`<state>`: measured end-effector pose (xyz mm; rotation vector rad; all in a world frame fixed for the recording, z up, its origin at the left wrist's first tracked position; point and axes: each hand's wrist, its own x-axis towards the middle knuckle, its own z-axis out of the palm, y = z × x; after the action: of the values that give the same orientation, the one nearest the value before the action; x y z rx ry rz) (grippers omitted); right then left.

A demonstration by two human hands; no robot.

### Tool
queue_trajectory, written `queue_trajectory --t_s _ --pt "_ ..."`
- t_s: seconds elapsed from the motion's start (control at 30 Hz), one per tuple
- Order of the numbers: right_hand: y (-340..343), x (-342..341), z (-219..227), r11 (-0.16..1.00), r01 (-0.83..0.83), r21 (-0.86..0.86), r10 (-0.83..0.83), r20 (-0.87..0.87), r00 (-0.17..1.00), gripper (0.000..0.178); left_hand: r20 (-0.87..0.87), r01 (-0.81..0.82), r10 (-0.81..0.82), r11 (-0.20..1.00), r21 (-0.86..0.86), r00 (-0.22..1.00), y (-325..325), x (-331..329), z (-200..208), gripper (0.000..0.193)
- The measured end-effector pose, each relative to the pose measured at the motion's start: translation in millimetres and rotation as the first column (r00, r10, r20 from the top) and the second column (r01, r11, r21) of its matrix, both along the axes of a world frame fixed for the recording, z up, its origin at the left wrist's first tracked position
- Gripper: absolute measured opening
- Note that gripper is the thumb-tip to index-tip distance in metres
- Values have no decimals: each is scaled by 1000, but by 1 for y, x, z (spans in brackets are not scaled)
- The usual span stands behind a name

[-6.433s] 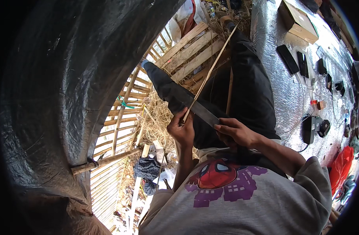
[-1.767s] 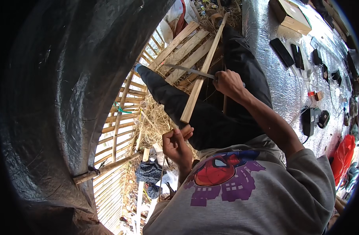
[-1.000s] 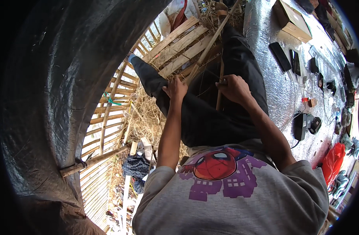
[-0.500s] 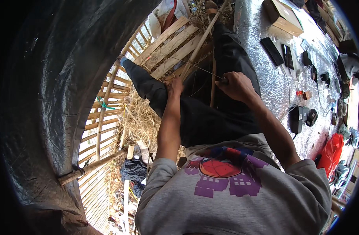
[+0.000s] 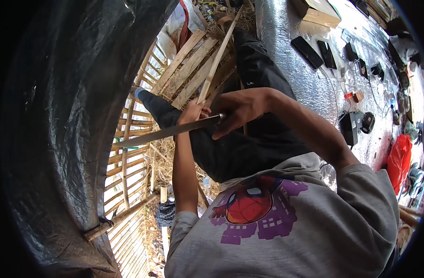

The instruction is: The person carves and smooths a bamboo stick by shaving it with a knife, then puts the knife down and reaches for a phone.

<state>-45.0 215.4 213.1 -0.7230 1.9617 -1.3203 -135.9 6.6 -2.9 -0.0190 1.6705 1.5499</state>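
Note:
My right hand [image 5: 243, 107] is closed round the handle of a long-bladed knife [image 5: 163, 133]. Its flat blade points left, passing over my left wrist and forearm as seen here; whether it touches them I cannot tell. My left hand [image 5: 192, 111] grips the near end of a long pale bamboo strip [image 5: 217, 63], fingers curled at its lower tip, beside my left thigh. The strip slants away to the upper right, between my legs and over some wooden slats [image 5: 193, 60].
Dry straw and a bamboo lattice [image 5: 133, 157] lie on the left, beside a dark plastic sheet [image 5: 63, 116]. On the right, a silver foil mat [image 5: 276, 41] carries phones [image 5: 307, 52], a cardboard box [image 5: 318, 13], black devices [image 5: 348, 127] and cables. A red bag [image 5: 399, 162] sits farther right.
The knife has swung round from pointing up and left to lying across my left forearm. My right hand has moved left, close to my left hand, which shifted slightly left and nearer.

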Motion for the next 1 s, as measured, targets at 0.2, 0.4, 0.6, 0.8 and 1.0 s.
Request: queue_trajectory --t_s 0.2,0.4,0.6,0.8,1.0 --pt "-26 -25 -104 325 442 -836 559 546 624 34 303 -85 49 990 110 952 -80 61 44 20" --pt "22 -12 -225 405 711 -574 191 814 548 34 311 -243 221 970 32 924 -97 155 61 25" --pt "6 -10 -127 872 490 4 -468 300 831 32 302 -313 292 950 22 908 -62 179 70 20" --pt "27 40 -75 754 582 303 -347 -569 746 20 197 -319 285 931 177 938 -24 182 114 20" --pt "10 48 -51 799 509 320 -178 -682 709 13 21 -288 289 940 184 957 -3 192 147 20"
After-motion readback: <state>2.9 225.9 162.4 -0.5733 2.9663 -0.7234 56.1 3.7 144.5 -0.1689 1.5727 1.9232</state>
